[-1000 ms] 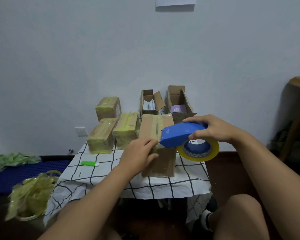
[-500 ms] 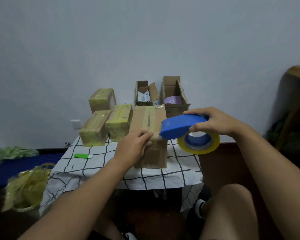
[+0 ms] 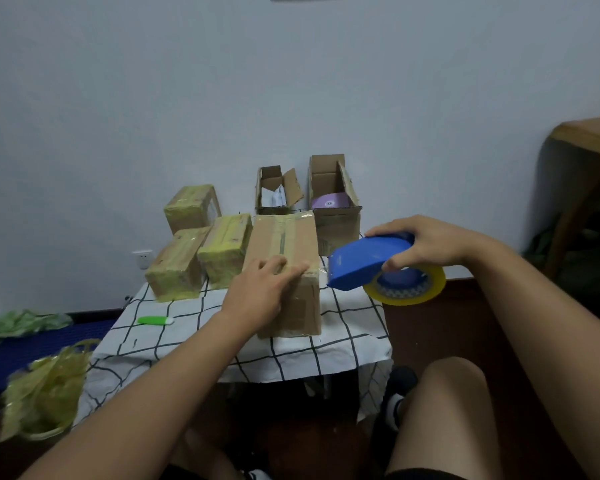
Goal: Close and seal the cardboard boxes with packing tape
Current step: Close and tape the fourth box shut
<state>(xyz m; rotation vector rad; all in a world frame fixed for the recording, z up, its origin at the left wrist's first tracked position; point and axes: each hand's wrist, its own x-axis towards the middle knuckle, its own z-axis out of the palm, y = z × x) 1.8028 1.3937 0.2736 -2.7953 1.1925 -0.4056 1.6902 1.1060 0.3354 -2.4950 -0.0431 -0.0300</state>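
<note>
A long closed cardboard box point(image 3: 284, 237) lies on the checked tablecloth point(image 3: 347, 327), a strip of clear tape running along its top seam. My left hand point(image 3: 257, 292) presses flat on the box's near top edge, fingers straight. My right hand point(image 3: 420, 244) grips a blue tape dispenser point(image 3: 364, 265) with a yellowish tape roll point(image 3: 409, 289), held in the air just right of the box's near end. Two open cardboard boxes point(image 3: 278, 192) point(image 3: 333, 199) stand behind it; the right one holds a purple item.
Three boxes wrapped in yellowish tape point(image 3: 191, 206) point(image 3: 177, 265) point(image 3: 227, 247) sit at the left of the table. A green utility knife point(image 3: 155, 320) lies near the left front. A bag of tape scraps point(image 3: 45, 389) sits on the floor left. A wooden table point(image 3: 589, 140) stands right.
The dispenser has pulled away from the box's near end to the right and the tape no longer reaches the box. My left hand has flattened on the near edge of the box top.
</note>
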